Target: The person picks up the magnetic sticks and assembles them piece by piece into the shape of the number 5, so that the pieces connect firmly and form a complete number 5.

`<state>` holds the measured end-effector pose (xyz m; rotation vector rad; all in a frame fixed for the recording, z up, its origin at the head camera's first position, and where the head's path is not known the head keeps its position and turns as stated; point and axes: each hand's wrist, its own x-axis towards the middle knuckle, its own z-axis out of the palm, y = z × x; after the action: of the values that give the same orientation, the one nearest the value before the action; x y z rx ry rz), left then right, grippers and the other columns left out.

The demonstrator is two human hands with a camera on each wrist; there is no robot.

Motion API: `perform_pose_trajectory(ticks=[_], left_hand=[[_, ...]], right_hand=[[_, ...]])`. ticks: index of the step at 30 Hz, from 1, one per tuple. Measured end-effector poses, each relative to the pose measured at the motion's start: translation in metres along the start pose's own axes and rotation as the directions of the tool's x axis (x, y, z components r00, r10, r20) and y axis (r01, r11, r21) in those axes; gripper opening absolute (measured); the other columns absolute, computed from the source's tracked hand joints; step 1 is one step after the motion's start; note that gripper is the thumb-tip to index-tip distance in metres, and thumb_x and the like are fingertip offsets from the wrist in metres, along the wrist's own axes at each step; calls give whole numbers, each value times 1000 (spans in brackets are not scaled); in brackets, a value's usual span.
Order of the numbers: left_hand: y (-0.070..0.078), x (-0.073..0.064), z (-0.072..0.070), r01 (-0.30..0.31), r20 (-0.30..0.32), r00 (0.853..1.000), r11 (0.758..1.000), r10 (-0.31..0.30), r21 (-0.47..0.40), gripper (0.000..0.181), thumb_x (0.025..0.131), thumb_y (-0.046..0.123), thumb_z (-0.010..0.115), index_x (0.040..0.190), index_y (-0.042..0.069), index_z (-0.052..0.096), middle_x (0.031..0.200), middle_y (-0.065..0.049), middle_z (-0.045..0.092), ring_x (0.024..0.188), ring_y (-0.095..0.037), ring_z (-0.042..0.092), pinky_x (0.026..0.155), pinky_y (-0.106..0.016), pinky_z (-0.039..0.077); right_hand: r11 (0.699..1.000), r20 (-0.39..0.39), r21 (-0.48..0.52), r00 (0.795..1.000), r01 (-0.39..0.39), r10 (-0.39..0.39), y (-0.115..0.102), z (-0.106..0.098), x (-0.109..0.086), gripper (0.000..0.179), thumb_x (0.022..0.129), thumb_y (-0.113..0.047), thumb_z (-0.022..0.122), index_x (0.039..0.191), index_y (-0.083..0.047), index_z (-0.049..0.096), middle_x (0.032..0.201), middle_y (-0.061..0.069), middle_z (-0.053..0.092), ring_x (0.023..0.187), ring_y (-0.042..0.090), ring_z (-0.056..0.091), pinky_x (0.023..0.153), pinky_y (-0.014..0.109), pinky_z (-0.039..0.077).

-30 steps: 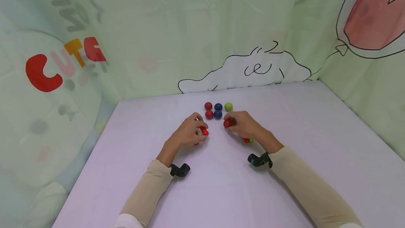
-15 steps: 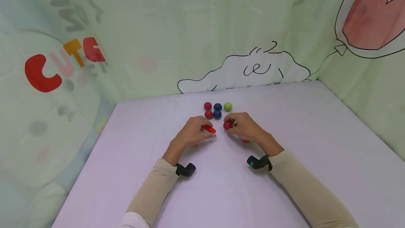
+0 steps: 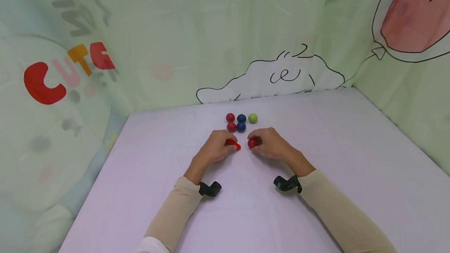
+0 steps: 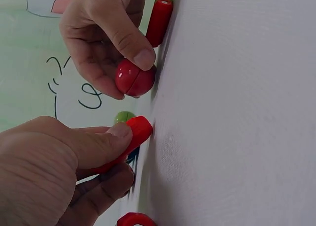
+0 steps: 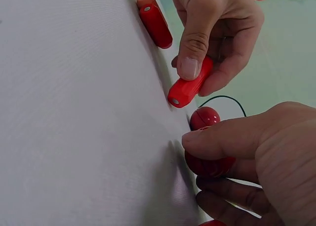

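In my left hand [image 3: 215, 147], thumb and fingers pinch a short red rod [image 5: 186, 87] with a silvery spot on its end. That end points toward the right hand, slightly above the tabletop. My right hand [image 3: 273, 143] holds a glossy red ball [image 4: 134, 78] between thumb and fingers, low over the table. A small gap separates rod and ball. Just beyond the hands lie two red balls [image 3: 231, 127], two blue balls [image 3: 241, 127] and a green ball [image 3: 252, 118] in short rows.
Two more rods [image 5: 155, 27], red and orange-red, lie beside the left hand. Near the right hand lies a red rod [image 4: 160, 22] with a green one behind it. A pale lilac cloth [image 3: 246, 214] covers the table; a printed curtain [image 3: 168, 30] stands behind.
My left hand has carried the red rod rightward, toward the ball. The right hand has drawn slightly nearer to me with the red ball. The rods beneath both hands are now hidden in the head view.
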<state>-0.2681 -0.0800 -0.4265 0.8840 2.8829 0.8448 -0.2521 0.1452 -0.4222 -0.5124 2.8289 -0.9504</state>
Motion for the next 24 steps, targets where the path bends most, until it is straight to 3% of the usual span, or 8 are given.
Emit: perform_pose_trajectory(ticks=[11, 24], left_hand=[[4, 0, 1, 71, 9, 997, 997, -70, -30, 17, 88, 7, 74, 104, 10, 79, 95, 0, 71, 88, -16, 60, 80, -28, 53], [13, 5, 11, 52, 16, 999, 997, -51, -60, 16, 89, 9, 77, 105, 11, 80, 87, 5, 72, 80, -12, 59, 71, -22, 51]], right_hand=[[1000, 27, -7, 999, -28, 28, -3, -1, -3, 42, 87, -9, 80, 127, -7, 67, 115, 9, 68, 106, 27, 59, 95, 43, 53], [999, 13, -44, 1000, 2, -1, -1, -1, -5, 39, 86, -9, 81, 123, -7, 68, 110, 8, 70, 102, 25, 60, 94, 43, 54]])
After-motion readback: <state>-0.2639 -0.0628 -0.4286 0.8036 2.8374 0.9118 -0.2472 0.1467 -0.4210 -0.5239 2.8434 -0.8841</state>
